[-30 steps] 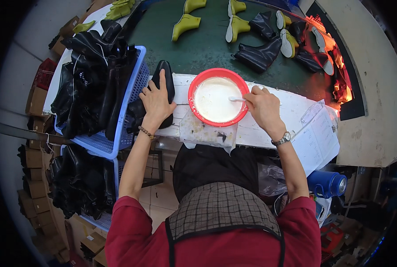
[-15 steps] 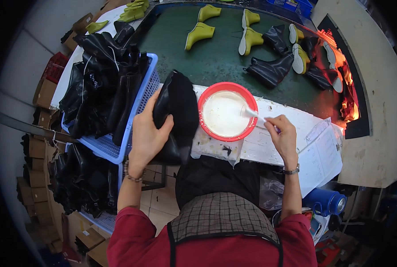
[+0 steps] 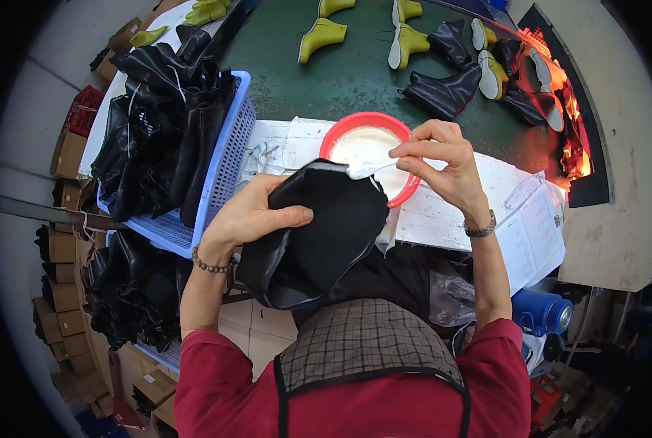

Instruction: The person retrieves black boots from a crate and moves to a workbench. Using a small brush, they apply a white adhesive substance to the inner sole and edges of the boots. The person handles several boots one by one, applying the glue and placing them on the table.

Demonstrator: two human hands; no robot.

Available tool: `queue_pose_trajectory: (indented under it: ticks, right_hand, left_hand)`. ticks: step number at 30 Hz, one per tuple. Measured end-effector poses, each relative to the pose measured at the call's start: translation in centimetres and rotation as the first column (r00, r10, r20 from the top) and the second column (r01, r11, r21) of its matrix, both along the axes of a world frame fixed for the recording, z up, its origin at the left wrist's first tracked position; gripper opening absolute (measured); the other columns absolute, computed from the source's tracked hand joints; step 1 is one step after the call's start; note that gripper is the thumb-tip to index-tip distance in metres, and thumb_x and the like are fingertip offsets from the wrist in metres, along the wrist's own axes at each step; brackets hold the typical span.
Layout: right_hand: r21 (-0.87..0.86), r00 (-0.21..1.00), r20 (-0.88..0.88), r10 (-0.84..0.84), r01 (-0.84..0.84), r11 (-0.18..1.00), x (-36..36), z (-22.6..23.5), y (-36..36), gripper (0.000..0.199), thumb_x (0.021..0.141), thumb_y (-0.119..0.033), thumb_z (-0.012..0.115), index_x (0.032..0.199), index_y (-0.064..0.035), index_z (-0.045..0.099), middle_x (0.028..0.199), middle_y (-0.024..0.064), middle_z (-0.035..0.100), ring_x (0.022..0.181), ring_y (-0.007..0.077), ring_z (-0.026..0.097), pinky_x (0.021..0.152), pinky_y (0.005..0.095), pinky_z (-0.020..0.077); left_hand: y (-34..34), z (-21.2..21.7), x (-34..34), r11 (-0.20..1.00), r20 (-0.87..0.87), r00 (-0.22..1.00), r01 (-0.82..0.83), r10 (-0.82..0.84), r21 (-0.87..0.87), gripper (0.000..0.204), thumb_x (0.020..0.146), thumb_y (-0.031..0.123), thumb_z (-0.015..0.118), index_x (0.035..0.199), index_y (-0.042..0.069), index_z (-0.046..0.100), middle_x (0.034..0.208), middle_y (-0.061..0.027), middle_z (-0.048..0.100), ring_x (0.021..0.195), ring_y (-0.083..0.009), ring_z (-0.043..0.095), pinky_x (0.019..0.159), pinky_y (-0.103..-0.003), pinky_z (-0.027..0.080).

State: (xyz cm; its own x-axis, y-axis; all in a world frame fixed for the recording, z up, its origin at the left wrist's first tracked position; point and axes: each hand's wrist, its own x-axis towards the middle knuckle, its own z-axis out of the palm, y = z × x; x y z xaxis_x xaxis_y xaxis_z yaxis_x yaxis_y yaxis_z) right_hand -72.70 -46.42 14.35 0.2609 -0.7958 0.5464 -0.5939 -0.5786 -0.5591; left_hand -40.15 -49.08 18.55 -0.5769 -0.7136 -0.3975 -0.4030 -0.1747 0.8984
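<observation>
Green belt carries boot lasts (image 3: 322, 36) — left hand (image 3: 249, 213) grips black boot upper (image 3: 319, 230).

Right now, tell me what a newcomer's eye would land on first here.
First, the black boot upper at centre, gripped by the left hand while the right hand holds a white-coated brush at its edge. Just behind sits the red bowl of white paste on the paper-covered bench. To the left, a blue basket is piled with black uppers; yellow lasts dot the green belt beyond.
</observation>
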Motion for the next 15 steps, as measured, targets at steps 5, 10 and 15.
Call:
queue_pose_trajectory:
  ticks: [5,10,15]
  right_hand:
    - [-0.007,0.995,0.022,-0.098,0.098,0.995,0.7,-0.7,1.7,0.013,0.079,-0.018,0.082,0.091,-0.0144,0.08,0.082,-0.0013,0.066,0.081,0.0137,0.059,0.083,0.0316,0.0356]
    - [0.009,0.993,0.058,-0.106,0.106,0.994,0.4,-0.8,1.1,0.015,0.079,-0.016,0.082,0.094,-0.0137,0.079,0.082,-0.0011,0.066,0.081,0.0136,0.059,0.082,0.0307,0.0352]
    - [-0.133,0.992,0.037,-0.123,0.127,0.983,0.9,0.0,-0.2,0.018,0.078,-0.014,0.081,0.095,-0.0119,0.08,0.083,0.0004,0.065,0.084,0.0147,0.058,0.084,0.0316,0.0377]
  left_hand:
    - [1.1,-0.2,0.6,0.958,-0.135,0.965,-0.246,0.227,-0.146,0.023,0.085,0.009,0.074,0.103,-0.004,0.068,0.088,0.0001,0.068,0.078,-0.0058,0.06,0.07,-0.022,0.049]
    - [0.8,-0.5,0.8,0.972,-0.109,0.982,-0.169,0.153,-0.161,0.024,0.086,0.008,0.074,0.105,-0.005,0.068,0.089,0.0001,0.068,0.079,-0.0058,0.061,0.071,-0.022,0.05]
    - [0.5,0.1,1.0,0.987,-0.047,0.995,-0.089,0.083,-0.135,0.028,0.086,0.011,0.074,0.107,-0.007,0.069,0.091,-0.0036,0.071,0.084,-0.0081,0.063,0.076,-0.025,0.052]
